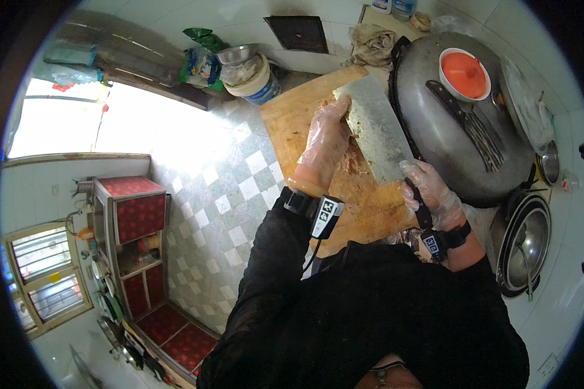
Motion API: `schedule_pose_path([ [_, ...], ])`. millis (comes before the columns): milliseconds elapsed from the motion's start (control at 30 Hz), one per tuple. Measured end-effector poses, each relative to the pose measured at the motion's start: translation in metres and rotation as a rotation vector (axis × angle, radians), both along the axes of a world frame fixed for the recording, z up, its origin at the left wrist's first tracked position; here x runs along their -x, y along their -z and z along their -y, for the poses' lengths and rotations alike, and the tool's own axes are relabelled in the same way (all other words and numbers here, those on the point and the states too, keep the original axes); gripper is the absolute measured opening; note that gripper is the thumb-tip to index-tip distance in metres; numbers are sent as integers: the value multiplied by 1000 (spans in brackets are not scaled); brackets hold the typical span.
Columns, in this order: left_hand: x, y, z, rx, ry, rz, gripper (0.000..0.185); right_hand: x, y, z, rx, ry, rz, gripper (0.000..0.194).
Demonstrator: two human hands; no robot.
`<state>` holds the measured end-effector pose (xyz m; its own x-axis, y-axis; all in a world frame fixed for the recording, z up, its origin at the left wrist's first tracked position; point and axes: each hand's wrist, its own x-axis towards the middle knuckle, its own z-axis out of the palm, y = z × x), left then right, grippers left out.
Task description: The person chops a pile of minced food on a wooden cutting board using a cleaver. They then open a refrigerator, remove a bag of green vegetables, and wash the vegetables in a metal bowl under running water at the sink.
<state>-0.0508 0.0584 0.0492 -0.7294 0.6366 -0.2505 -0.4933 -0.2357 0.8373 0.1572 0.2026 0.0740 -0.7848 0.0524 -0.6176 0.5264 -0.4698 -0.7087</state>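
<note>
My right hand (435,194), in a clear plastic glove, is closed around the black handle (421,209) of a broad cleaver. The wide steel blade (377,131) lies nearly flat over a round-edged wooden cutting board (297,107), with small food scraps stuck to it. My left hand (327,131), also gloved, is at the blade's far left edge, its fingers bent over chopped meat. Whether those fingers grip anything is hidden. More chopped brown meat (353,163) lies on the board between my left wrist and the blade.
Right of the board, a large grey metal dome (418,116) carries a white bowl of orange-red contents (464,75) and a dark-handled utensil (467,126). Nested metal pans (524,243) stand nearer me. A bucket (253,82) and crumpled cloth (372,44) sit beyond the board.
</note>
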Motion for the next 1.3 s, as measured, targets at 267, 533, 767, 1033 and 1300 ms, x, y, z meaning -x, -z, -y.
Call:
schedule_pose_path([
  [267,-42,-10,-3,108,28,68,28,4,-25,7,-73,107,41,25],
  [533,-79,-4,5,205,234,123,37,16,-11,-10,-162,150,28,28],
  [767,-34,28,39,702,303,-737,39,-5,12,-17,-180,244,59,33],
  [1033,4,64,-8,1097,107,-1495,62,-76,69,11,-230,184,242,32],
  [1300,29,48,-11,650,276,-617,80,-84,143,25,-98,249,362,37],
])
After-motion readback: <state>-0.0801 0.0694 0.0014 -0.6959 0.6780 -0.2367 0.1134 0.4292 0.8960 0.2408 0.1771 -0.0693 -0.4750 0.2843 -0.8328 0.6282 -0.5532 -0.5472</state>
